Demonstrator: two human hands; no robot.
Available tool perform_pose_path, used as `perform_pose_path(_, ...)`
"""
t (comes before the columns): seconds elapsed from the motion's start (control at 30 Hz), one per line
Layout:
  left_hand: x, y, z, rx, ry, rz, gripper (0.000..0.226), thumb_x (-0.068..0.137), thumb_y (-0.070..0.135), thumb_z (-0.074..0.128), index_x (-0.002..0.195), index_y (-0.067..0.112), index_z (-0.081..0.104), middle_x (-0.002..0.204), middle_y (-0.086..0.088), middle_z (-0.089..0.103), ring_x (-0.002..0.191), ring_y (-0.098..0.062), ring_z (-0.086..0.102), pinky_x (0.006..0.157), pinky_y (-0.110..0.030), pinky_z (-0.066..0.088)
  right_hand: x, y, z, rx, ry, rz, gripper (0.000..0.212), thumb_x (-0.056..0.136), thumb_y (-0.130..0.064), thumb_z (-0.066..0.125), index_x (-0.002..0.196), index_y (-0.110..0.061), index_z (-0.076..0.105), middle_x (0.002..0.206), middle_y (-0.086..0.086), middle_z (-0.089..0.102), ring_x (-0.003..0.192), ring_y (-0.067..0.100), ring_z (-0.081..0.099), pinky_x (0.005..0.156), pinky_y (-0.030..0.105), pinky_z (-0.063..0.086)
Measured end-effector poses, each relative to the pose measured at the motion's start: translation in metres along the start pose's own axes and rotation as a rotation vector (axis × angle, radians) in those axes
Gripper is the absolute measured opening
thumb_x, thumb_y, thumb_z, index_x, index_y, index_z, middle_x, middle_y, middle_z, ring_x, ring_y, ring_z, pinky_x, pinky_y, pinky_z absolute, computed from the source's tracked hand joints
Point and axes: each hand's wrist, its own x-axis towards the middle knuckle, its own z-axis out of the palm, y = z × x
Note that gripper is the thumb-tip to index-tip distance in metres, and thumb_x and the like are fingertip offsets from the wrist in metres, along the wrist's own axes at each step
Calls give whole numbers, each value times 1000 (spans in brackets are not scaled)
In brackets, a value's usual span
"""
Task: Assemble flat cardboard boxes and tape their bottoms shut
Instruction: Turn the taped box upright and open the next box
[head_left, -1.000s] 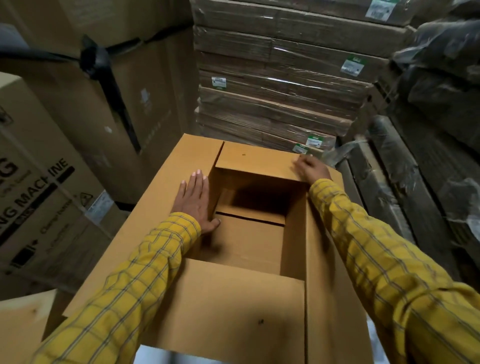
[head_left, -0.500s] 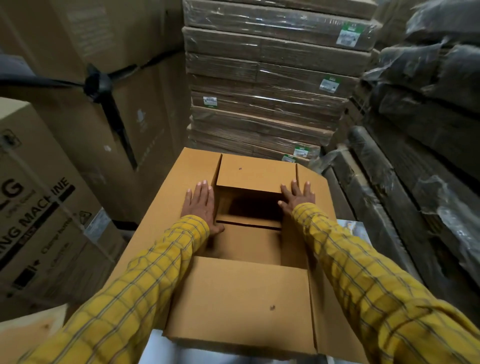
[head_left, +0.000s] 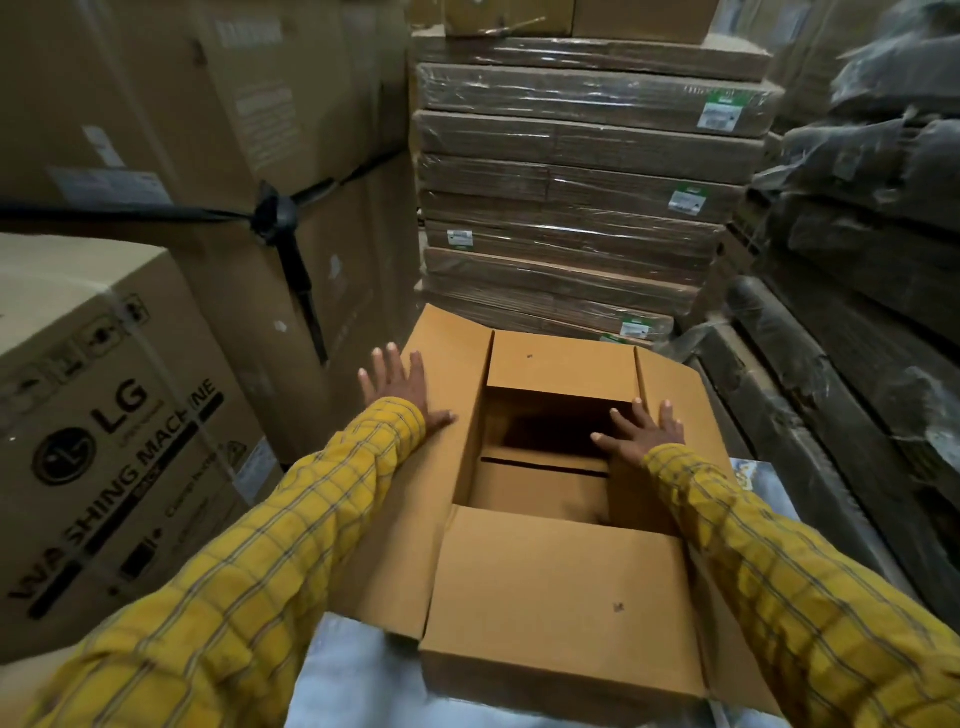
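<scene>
Cardboard, plain and tan, lay under both our palms: the box (head_left: 561, 519) stood open end up, its four flaps partly spread. Our left hand (head_left: 402, 392) rested flat on the long left flap (head_left: 441, 415), fingers straight and fanned, gripping nothing. Our right hand (head_left: 641, 434) pressed flat on the long right flap (head_left: 670, 395), its fingertips reaching over the inner edge toward the dark opening; it, too, held nothing.

A second before, our left palm had lain at the inner edge of its flap, beside the opening, and our right had been out at the far corner on the far short flap (head_left: 563, 366). By this moment the left had slid outward and the right had come back onto its own flap, so each long flap had one open hand on it. The far short flap, just beyond our fingertips, and the near short flap (head_left: 561, 597), below our wrists, already leaned inward.

We judged this to mean the short flaps were done and the long ones came next: folding them together over the opening to close the bottom. No tape showed anywhere near our hands, so taping was not yet begun. Beyond our fingertips stood a wrapped stack of flat cartons (head_left: 571, 208); outside our left hand sat a washing machine carton (head_left: 119, 426).
</scene>
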Motion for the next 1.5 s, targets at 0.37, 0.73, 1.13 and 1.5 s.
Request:
perform_pose_path(0.37,-12,21,-55,-867,-173,246,46,91,16,67,136,16,57,131,-9,62,116,-27,59,91,-38,54,0,5,1,79,-8,-26,79,90,-78,37,158,-44,13,169,-6,-10,151,37,-23,122,52,-9)
perform_pose_path(0.73,-59,122,33,-389,-198,198,100,64,101,19,151,56,-4,167,0,-10,152,-37,-9,117,-67,3,-8,11,12,48,117,-97,84,90,-79,36,159,-42,5,167,-3,-19,152,32,-21,122,49,-7)
perform_pose_path(1.13,-64,136,92,84,37,166,98,70,94,-3,155,45,-11,166,-6,-19,147,-45,-20,107,-76,-2,-35,71,16,133,206,196,83,87,-85,19,157,-46,-2,167,-8,-19,153,31,-18,111,74,-9)
perform_pose_path(1.5,-63,135,92,66,47,171,95,73,92,-3,155,44,-9,166,-7,-17,147,-46,-20,109,-75,-1,-57,66,-94,369,425,339,78,84,-51,75,144,-11,45,147,17,48,132,36,50,107,43,44)
